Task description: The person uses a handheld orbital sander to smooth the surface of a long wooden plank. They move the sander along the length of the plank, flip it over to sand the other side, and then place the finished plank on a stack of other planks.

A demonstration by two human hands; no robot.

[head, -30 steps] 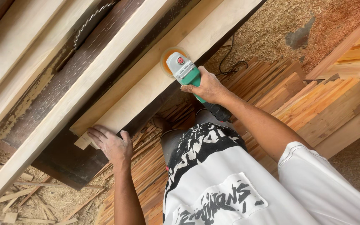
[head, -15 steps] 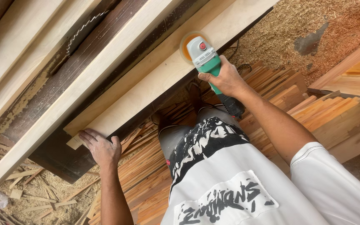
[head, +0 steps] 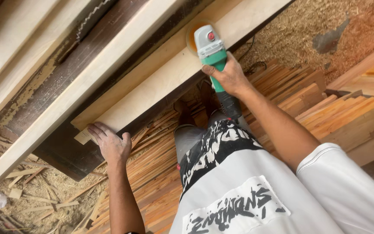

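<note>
Sanding the pale plank (head: 161, 82): right hand (head: 228, 77) wrapped around the green angle grinder (head: 211, 50), left hand (head: 109, 143) spread flat (steadying its end); next calls for even pressure.

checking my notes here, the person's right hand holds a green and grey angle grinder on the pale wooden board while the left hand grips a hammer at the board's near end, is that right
Not quite. The head view shows the left hand holding no hammer: it rests bare, fingers spread, on the near end of the pale wooden board. The rest stands: the right hand holds the green and grey angle grinder on that board.
</note>
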